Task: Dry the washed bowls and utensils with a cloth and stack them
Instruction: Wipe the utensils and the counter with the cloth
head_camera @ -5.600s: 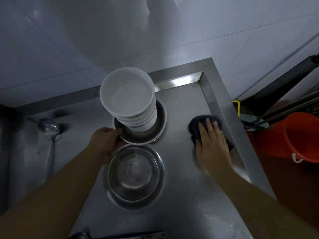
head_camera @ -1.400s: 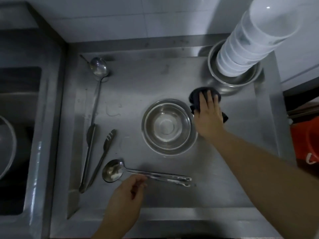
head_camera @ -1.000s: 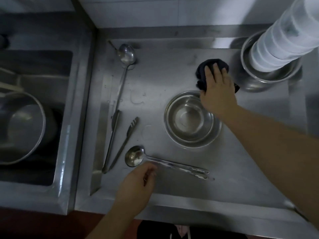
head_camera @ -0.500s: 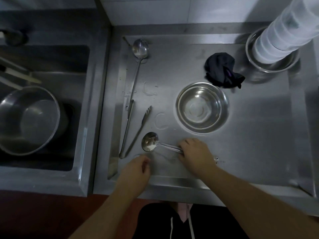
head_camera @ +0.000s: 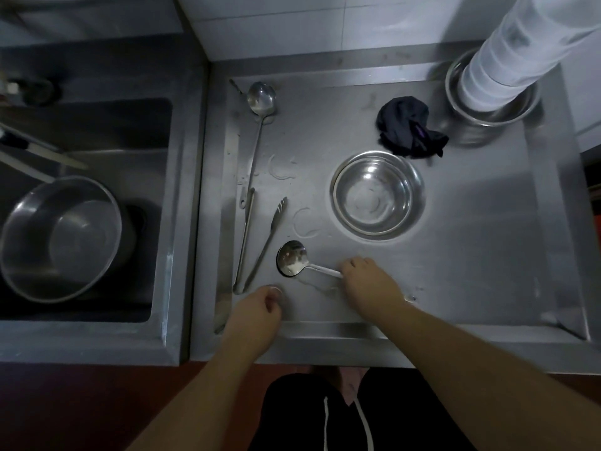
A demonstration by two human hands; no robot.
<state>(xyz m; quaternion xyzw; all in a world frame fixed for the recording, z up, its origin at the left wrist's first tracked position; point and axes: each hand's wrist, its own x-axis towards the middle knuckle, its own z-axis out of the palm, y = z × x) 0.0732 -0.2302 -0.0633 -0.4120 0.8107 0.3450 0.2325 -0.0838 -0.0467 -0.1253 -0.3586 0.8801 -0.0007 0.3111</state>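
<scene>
Ladle (head_camera: pixel 291 258) lies near the counter's (head_camera: pixel 471 255) front edge, bowl up, wet patch beside it. Risk: slick handle could slip from a fingertip pinch and clatter off the edge. Cloth (head_camera: pixel 408 126) sits well apart, beside the steel bowl (head_camera: pixel 377 193). Right hand (head_camera: pixel 369 281) curls round the handle. Left hand (head_camera: pixel 257 312) is loosely curled, holding nothing.

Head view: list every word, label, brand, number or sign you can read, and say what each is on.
None: no readable text shows anywhere.
The steel bowl, ladle, tongs, cloth and stack of white bowls bear no visible writing or marks.
</scene>
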